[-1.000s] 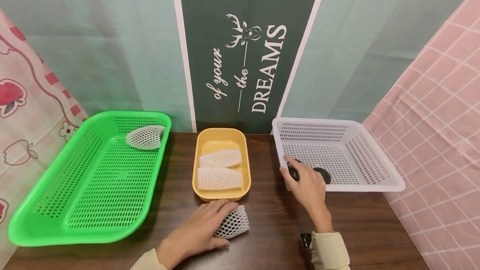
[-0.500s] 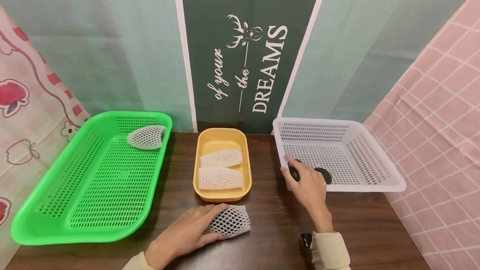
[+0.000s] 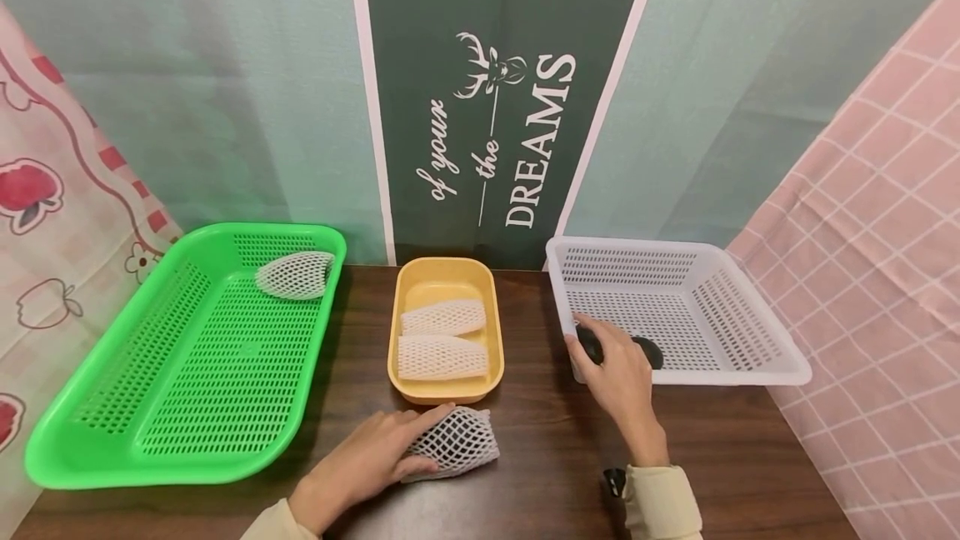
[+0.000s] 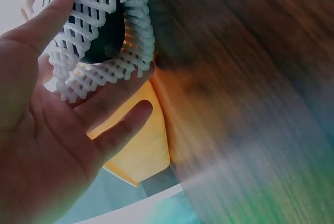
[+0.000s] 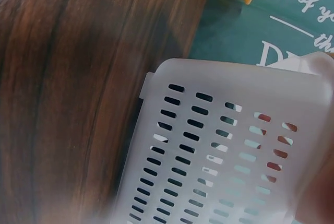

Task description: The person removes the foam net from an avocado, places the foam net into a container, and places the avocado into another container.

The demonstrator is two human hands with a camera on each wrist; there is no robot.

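Observation:
In the head view my left hand (image 3: 375,455) holds a white foam net sleeve (image 3: 459,442) low over the table, in front of the yellow tray. The left wrist view shows my thumb on the net (image 4: 96,4) and fingers beneath it. A dark, smooth, avocado-like fruit (image 4: 108,36) shows inside through its open end. My right hand (image 3: 622,369) reaches over the near left corner of the white basket (image 3: 750,375). Its thumb and forefinger curl round a dark oval fruit (image 3: 590,345), close to the rim. Another dark fruit (image 3: 649,352) lies in the basket, partly behind that hand.
Two empty-looking foam nets (image 3: 442,357) lie in the yellow tray (image 3: 447,394) at the middle. On the left, a large green basket (image 3: 45,448) contains one netted item (image 3: 294,275). Curtains stand behind and at both sides of the wooden table (image 3: 540,473).
My left hand has shifted left along the foam net, uncovering more of it and the dark shape inside. My right hand has stayed at the white basket's corner with only a slight shift.

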